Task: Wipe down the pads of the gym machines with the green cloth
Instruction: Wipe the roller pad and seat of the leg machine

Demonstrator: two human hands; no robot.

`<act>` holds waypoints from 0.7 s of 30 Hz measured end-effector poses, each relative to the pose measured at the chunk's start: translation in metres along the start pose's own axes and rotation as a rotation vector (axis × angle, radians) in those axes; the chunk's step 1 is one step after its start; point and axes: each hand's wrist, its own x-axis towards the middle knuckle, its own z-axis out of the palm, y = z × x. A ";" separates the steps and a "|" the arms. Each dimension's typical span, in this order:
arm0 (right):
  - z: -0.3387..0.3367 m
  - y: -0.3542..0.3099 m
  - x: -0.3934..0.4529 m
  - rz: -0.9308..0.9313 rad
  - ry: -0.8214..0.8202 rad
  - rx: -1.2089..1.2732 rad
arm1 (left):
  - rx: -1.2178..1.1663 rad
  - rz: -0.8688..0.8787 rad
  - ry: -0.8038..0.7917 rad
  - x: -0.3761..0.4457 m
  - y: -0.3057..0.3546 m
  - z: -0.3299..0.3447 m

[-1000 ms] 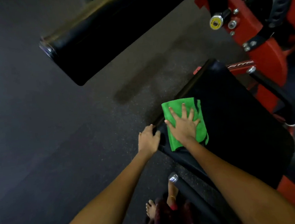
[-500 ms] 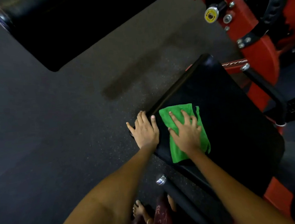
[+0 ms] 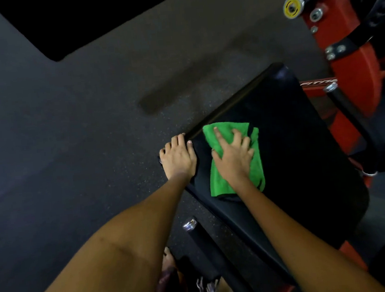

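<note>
Since half a second ago, both hands have barely shifted on the seat pad (image 3: 291, 152): the left hand (image 3: 178, 157) has settled with its fingers along the pad's left edge, and the big black pad (image 3: 73, 21) overhead has slid further up and out to the top left of the view.

Flat and spread, the right hand (image 3: 233, 158) presses down on the green cloth (image 3: 217, 183); its fingers are straight and fanned, not curled round the fabric. That cloth lies folded on the black seat pad, under the right palm, with green showing past the fingertips and on both sides of the wrist. It sits just right of the left hand, with a narrow strip of black pad between them.

Relaxed, the left hand rests on the pad's near-left corner, fingers extended over the rim, thumb on the top surface, gripping nothing that shows.

Beyond and to the right of the right hand stands the red frame (image 3: 351, 68) of the machine, with bolts and a yellow-capped knob (image 3: 292, 7). Below the forearms a black bar with a chrome end cap (image 3: 189, 223) angles toward the viewer. Left of the left hand is dark speckled floor (image 3: 71, 143) with a darker streak on it.
</note>
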 end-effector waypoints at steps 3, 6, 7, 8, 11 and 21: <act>0.007 0.016 -0.032 -0.286 0.021 -0.050 | -0.016 -0.166 -0.057 0.009 0.013 -0.005; 0.013 0.055 -0.033 -0.372 0.098 -0.083 | 0.038 -0.150 0.021 0.009 0.015 0.004; 0.013 0.064 -0.023 -0.324 0.123 -0.078 | 0.039 -0.122 0.070 0.008 0.015 0.007; 0.013 0.068 -0.012 -0.247 0.151 -0.055 | 0.018 -0.102 0.111 0.007 0.015 0.010; 0.013 0.051 0.023 -0.099 0.168 0.058 | 0.004 -0.057 0.148 0.008 0.014 0.014; 0.027 0.073 -0.001 -0.340 0.133 -0.058 | 0.004 -0.065 0.108 0.010 0.014 0.012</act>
